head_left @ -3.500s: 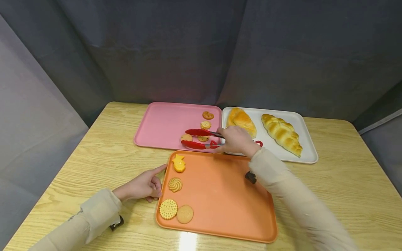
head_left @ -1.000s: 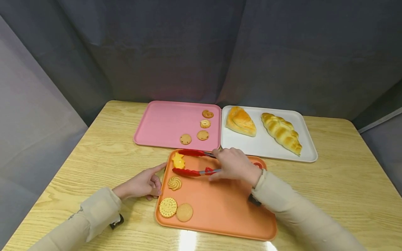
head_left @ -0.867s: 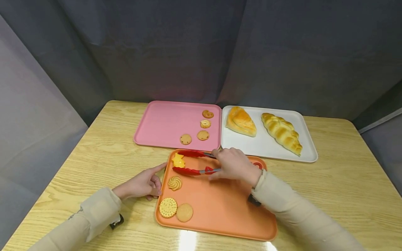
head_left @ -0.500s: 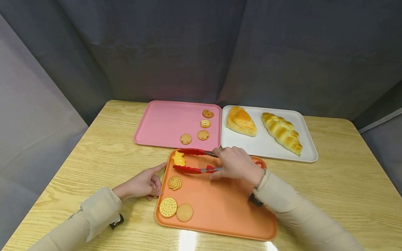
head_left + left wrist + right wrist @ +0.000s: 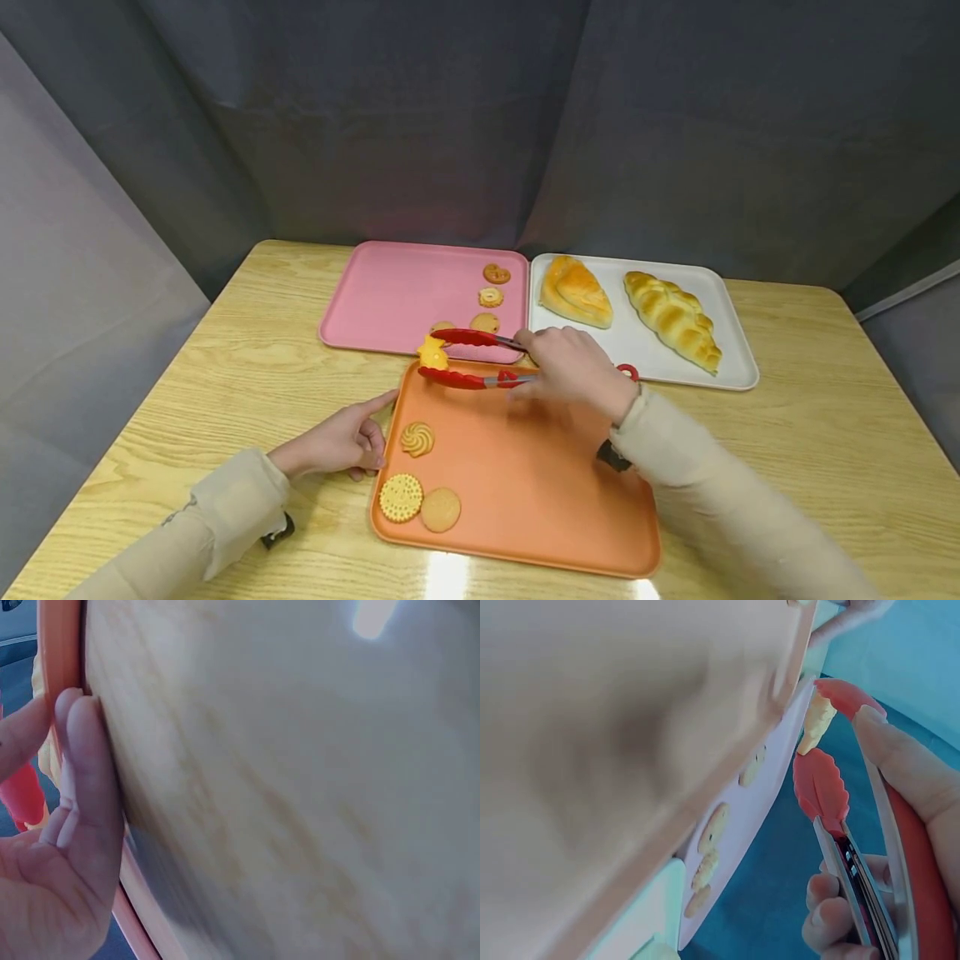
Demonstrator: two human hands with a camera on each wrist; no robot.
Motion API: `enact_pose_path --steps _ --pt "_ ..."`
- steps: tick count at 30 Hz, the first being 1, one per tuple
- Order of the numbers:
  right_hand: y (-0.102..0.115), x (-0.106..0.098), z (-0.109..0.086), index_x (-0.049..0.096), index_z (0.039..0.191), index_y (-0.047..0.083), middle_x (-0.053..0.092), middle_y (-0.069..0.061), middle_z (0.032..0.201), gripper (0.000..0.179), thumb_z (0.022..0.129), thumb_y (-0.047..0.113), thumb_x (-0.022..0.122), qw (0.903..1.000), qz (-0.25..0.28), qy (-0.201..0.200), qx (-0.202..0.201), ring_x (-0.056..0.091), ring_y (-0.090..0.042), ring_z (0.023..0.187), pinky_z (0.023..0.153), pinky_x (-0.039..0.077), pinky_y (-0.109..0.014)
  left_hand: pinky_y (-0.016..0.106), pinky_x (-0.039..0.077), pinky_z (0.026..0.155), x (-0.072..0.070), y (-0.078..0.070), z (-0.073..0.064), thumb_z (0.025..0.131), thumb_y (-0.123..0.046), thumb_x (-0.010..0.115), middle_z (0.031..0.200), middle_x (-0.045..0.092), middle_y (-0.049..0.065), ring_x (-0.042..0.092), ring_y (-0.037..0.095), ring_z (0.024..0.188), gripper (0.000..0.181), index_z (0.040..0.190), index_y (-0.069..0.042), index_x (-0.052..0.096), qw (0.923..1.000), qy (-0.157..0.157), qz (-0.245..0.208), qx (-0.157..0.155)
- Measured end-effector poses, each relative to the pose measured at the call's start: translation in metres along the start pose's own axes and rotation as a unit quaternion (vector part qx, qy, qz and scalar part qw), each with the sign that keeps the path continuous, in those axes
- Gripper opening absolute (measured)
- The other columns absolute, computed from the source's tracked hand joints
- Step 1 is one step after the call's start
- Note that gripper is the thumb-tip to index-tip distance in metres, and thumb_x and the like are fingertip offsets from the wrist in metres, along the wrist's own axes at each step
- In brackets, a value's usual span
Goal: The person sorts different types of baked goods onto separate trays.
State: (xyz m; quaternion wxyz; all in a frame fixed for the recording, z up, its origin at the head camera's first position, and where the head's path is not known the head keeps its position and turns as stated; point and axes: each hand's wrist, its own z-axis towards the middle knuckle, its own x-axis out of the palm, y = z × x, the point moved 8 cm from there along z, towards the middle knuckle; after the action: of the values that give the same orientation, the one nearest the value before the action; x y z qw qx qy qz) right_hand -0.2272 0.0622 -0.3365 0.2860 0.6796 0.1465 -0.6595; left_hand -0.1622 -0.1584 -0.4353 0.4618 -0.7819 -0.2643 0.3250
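My right hand [image 5: 573, 367] grips a pair of red-tipped tongs [image 5: 468, 337]. Between the tong tips is a yellow cookie [image 5: 433, 354], shaped like a pineapple or fish, held above the far left corner of the orange tray [image 5: 532, 483]. The right wrist view shows this cookie [image 5: 817, 724] raised clear of the trays. At the tray's left rim, my left hand [image 5: 337, 437] holds the edge, index finger straight and other fingers curled. On the orange tray lie a swirl cookie [image 5: 417, 439], a dotted round cookie [image 5: 401, 497] and a plain round cookie [image 5: 440, 509].
Behind stands a pink tray [image 5: 397, 292] with several small cookies along its right side, partly hidden by the tongs. Beside it, a white tray [image 5: 630, 358] carries a wedge-shaped bread [image 5: 576, 292] and a braided loaf [image 5: 671, 321]. Wooden table [image 5: 795, 400] surrounds them.
The tongs came from over the pink tray to the yellow cookie, took it, and lifted it off the orange tray toward the pink one. My left hand stays put.
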Motion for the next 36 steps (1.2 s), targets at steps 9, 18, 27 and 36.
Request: enact_pose_path --steps 9,18,27,36 --pt "-0.01 -0.012 0.017 0.062 0.099 0.007 0.062 -0.003 0.075 0.058 0.061 0.046 0.081 0.9997 0.007 -0.01 0.023 0.051 -0.018 0.061 0.055 0.046 -0.031 0.031 0.047 0.044 0.0 -0.002 -0.001 0.077 0.011 0.06 0.071 0.054 0.011 0.054 0.019 0.055 0.089 0.147 -0.007 0.007 1.0 0.0 0.001 0.0" --pt "-0.029 -0.017 0.033 0.06 0.101 0.003 0.063 -0.006 0.077 0.06 0.064 0.046 0.079 0.9986 -0.008 -0.01 0.051 0.052 -0.021 0.062 0.059 0.048 -0.034 0.03 0.046 0.044 0.001 -0.003 -0.001 0.078 0.013 0.058 0.071 0.054 0.011 0.053 0.019 0.055 0.089 0.147 -0.007 0.006 1.0 0.003 -0.001 0.003" --pt "-0.047 -0.007 0.048 0.06 0.105 0.005 0.064 -0.006 0.081 0.059 0.066 0.045 0.078 0.9951 0.007 0.016 0.097 0.054 -0.021 0.068 0.067 0.051 -0.035 0.03 0.046 0.044 0.0 -0.003 -0.002 0.078 0.012 0.058 0.071 0.054 0.012 0.052 0.019 0.055 0.089 0.147 -0.007 0.006 1.0 0.002 0.0 0.002" --pt "-0.058 0.011 0.064 0.059 0.105 0.005 0.059 -0.005 0.073 0.061 0.066 0.049 0.076 0.9919 -0.012 0.036 0.121 0.053 -0.022 0.066 0.065 0.05 -0.034 0.031 0.047 0.045 0.001 -0.002 -0.001 0.078 0.013 0.057 0.071 0.054 0.011 0.053 0.018 0.055 0.088 0.147 -0.007 0.006 1.0 0.001 0.004 0.005"
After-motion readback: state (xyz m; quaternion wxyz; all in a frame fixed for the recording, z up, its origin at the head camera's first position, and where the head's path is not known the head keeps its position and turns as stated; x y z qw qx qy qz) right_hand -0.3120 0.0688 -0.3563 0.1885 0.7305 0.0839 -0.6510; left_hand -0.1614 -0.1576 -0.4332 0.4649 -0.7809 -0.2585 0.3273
